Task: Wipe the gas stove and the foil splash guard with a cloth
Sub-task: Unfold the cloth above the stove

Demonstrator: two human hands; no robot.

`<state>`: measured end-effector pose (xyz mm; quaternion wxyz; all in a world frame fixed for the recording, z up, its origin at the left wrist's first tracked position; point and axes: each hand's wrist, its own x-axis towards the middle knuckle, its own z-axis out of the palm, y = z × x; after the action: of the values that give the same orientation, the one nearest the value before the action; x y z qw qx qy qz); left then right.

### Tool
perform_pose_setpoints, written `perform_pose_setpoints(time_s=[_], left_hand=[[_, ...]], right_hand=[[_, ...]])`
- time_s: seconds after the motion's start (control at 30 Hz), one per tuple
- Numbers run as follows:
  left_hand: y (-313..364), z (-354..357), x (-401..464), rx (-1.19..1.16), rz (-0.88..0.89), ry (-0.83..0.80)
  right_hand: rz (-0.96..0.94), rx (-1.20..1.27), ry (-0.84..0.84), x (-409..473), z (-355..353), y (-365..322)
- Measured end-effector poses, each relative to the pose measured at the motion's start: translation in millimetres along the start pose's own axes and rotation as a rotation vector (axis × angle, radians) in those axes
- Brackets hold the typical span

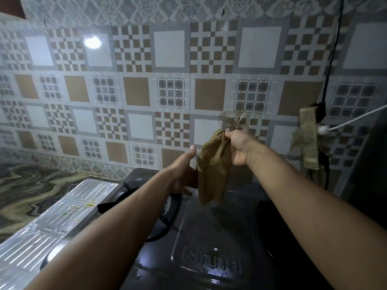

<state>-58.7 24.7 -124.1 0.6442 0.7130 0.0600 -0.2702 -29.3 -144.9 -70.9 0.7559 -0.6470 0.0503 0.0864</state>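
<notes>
Right hand is fisted tight around the top of a crumpled olive-brown cloth, so the rag dangles in the air above the back of the glossy black glass-top gas stove, not touching it. Left hand is reaching in just beside the hanging cloth, thumb sticking up; the other fingers are mostly hidden behind the rag, so I can't tell if they're gripping it. Both forearms cut across the stovetop and cover a lot of the 2 burners. The ribbed silver foil splash guard lies tipped down along the stove's left edge, with some yellowish food specks on it. Behind everything is the brown-and-white checkered tile wall. Off to the right, a black cable runs down to a power strip wrapped in grimy tape, with a white plug stuck in it.
</notes>
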Motion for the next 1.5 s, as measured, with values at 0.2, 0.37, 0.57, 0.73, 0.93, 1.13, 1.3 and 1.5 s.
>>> perform_pose_setpoints(time_s=[0.2,0.37,0.57,0.73,0.93,1.13,1.3,1.5], left_hand=[[-3,5,-1,-0.395,0.109,-0.03],[4,-5,-7,-0.618,0.278,0.024],[20,1,-14,-0.638,0.066,-0.004],[23,5,-15,-0.438,0.018,0.027],[56,4,-27,-0.68,0.362,0.233],[85,3,-39,-0.505,0.553,0.327],[90,-2,-40,-0.501,0.615,0.468],[76,-40,-19,-0.544,0.406,0.632]], right_hand=[[-0.053,-0.088,-0.093,-13,-4,-4],[-0.167,-0.259,0.166,-18,-12,-8],[-0.218,-0.104,0.161,-17,-12,-13],[-0.292,-0.244,0.22,-9,-14,-12],[-0.089,-0.085,0.221,-13,-25,0],[0.053,-0.051,0.035,-16,-14,15],[-0.031,-0.446,0.226,-10,-5,14],[0.133,0.098,0.044,-10,-27,-12]])
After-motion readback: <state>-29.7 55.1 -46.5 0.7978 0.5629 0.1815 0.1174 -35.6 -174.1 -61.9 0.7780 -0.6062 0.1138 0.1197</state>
